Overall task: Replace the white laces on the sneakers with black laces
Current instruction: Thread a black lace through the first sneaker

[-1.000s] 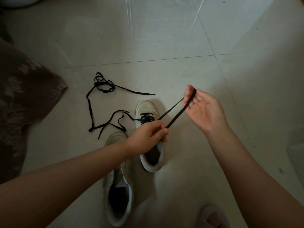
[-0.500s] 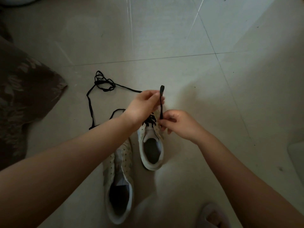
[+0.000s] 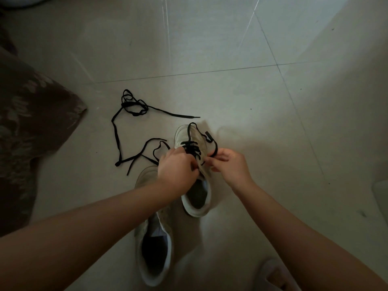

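Lace (image 3: 214,148), black, limp and light, pinched by right hand (image 3: 230,164) near its stiff tip; left hand (image 3: 177,172) grips sneaker (image 3: 194,162) at nine o'clock.

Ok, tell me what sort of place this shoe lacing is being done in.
Probably a room in a home, with the person working at floor level: large pale floor tiles, a patterned dark fabric at the left edge, and a slipper near the bottom. The light is dim, so I cannot say which room.
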Action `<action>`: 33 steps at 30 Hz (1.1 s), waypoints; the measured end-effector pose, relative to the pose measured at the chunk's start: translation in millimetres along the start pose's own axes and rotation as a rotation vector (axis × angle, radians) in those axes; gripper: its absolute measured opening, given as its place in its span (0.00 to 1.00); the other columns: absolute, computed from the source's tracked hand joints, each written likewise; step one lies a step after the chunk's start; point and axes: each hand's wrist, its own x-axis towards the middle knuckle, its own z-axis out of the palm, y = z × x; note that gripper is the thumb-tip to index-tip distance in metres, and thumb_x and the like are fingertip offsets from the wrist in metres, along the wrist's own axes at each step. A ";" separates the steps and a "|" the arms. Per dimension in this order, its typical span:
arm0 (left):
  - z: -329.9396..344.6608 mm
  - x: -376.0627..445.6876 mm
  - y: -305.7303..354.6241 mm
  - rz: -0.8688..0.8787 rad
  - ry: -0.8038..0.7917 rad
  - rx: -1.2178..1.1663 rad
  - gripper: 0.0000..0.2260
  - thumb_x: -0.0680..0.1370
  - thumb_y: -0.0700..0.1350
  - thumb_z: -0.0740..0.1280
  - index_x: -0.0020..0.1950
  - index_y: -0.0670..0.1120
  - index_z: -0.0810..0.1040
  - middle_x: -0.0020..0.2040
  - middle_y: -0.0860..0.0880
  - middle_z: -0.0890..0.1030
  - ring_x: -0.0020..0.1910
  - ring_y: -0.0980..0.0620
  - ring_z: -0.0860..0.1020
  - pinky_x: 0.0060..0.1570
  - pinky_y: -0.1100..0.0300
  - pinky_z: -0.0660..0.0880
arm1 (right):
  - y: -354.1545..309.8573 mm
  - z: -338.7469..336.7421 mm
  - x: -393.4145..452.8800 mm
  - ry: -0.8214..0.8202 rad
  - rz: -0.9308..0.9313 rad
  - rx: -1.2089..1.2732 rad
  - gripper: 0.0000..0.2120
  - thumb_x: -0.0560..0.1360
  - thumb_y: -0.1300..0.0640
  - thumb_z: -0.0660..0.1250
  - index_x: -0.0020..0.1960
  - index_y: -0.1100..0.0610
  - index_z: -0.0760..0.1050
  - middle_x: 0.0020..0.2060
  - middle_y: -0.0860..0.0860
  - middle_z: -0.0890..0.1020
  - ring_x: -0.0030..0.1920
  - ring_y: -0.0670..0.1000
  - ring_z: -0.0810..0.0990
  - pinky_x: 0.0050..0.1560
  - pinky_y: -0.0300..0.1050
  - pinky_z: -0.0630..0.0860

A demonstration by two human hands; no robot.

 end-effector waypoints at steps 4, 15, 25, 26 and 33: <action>5.8 2.4 -1.1 -0.019 0.010 -0.043 0.09 0.77 0.51 0.64 0.53 0.55 0.81 0.49 0.51 0.74 0.55 0.50 0.71 0.54 0.57 0.67 | 3.0 2.6 -1.1 -0.015 -0.020 -0.048 0.05 0.70 0.65 0.73 0.45 0.59 0.80 0.36 0.49 0.84 0.36 0.40 0.82 0.38 0.31 0.74; 15.3 7.2 -1.9 0.020 0.049 -0.243 0.08 0.77 0.45 0.64 0.51 0.48 0.82 0.43 0.52 0.71 0.47 0.51 0.73 0.40 0.63 0.66 | 5.9 3.6 -10.5 -0.090 0.085 -0.033 0.14 0.71 0.53 0.73 0.55 0.56 0.78 0.44 0.49 0.82 0.46 0.47 0.80 0.39 0.31 0.74; -9.6 20.1 -20.6 -0.367 -0.129 -1.387 0.07 0.80 0.37 0.59 0.43 0.41 0.74 0.44 0.43 0.79 0.45 0.49 0.79 0.50 0.60 0.77 | 9.1 7.2 -2.7 -0.046 0.028 -0.060 0.10 0.74 0.62 0.68 0.54 0.55 0.76 0.38 0.47 0.74 0.37 0.45 0.74 0.36 0.35 0.71; -14.4 23.5 -26.7 -0.480 -0.116 -1.615 0.09 0.81 0.37 0.56 0.44 0.41 0.73 0.43 0.42 0.81 0.45 0.48 0.81 0.48 0.59 0.79 | 9.7 6.0 -3.2 -0.029 0.024 -0.062 0.08 0.74 0.62 0.68 0.53 0.55 0.76 0.38 0.47 0.74 0.36 0.45 0.74 0.36 0.36 0.71; -48.2 54.8 -105.0 -0.907 0.320 -1.528 0.13 0.80 0.38 0.50 0.36 0.47 0.61 0.23 0.51 0.66 0.16 0.57 0.58 0.17 0.67 0.56 | 11.7 4.1 -6.7 0.076 0.030 0.013 0.07 0.73 0.64 0.68 0.43 0.53 0.76 0.35 0.47 0.77 0.35 0.44 0.75 0.36 0.36 0.71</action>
